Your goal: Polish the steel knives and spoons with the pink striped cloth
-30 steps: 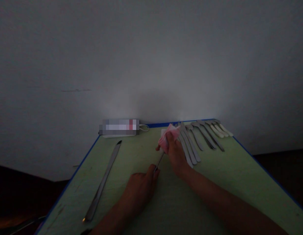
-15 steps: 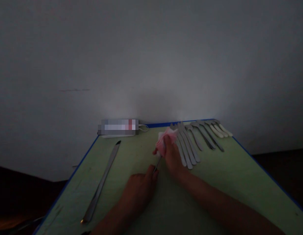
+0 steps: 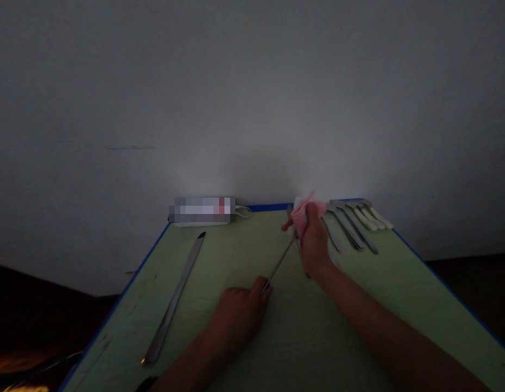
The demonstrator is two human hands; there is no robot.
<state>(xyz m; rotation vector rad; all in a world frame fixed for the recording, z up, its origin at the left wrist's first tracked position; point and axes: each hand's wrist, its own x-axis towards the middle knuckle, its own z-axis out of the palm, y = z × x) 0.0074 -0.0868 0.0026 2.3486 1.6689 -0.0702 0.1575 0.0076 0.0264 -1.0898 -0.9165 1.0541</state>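
Left hand sat low on green counter, knuckles up, forearm entering from bottom edge. Fingertips pinched near end of slim metal utensil. Right hand reached forward from lower right, fingers curled tight around pink cloth bunched over utensil's far end. Utensil lay mid-counter between both hands. Long axis ran diagonal: near end at left hand, far end pointing up-right toward wall, tip hidden in cloth. Long knife lay well left. Cutlery row sat just right of right hand.
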